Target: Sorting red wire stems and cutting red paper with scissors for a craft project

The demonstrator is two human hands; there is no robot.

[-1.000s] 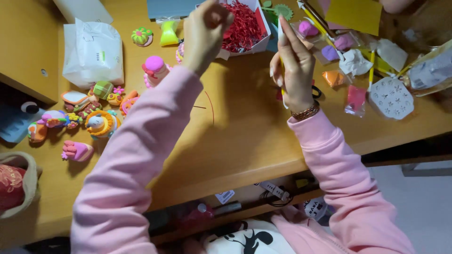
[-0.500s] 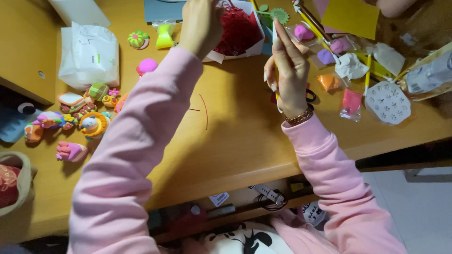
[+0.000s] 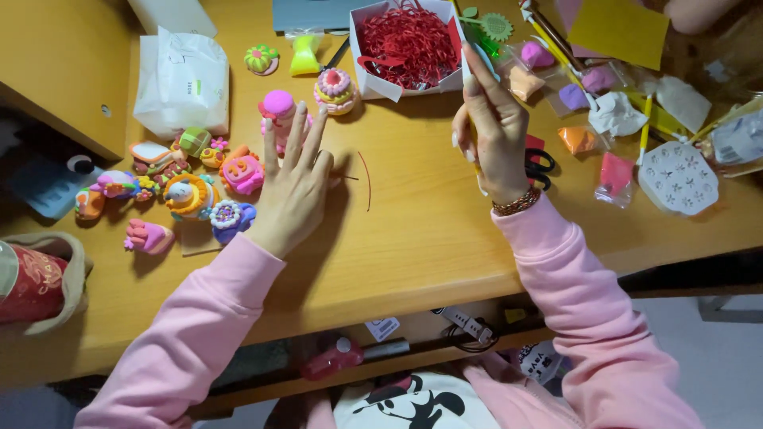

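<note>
My left hand (image 3: 292, 184) lies flat on the wooden table (image 3: 413, 238), fingers spread, holding nothing. Its fingertips point at a pink clay figure (image 3: 277, 110), and a pink clay piece (image 3: 242, 171) sits just left of it. My right hand (image 3: 494, 131) is raised in front of a white box of red paper shreds (image 3: 408, 44); its fingers are curled and something thin seems to pass through them, but what it grips I cannot tell. A loose red strand (image 3: 366, 180) lies on the table between both hands.
Several colourful clay figures (image 3: 171, 187) cluster at the left. A white tissue pack (image 3: 181, 79) lies behind them. Small bags of clay (image 3: 580, 139), black-handled scissors (image 3: 538, 163), a white embossed mould (image 3: 677, 176) and yellow paper (image 3: 617, 28) fill the right side. A red can (image 3: 30, 278) stands at far left.
My left hand came down from the red shred box and now rests flat on the table. My right hand stayed raised near the box.
</note>
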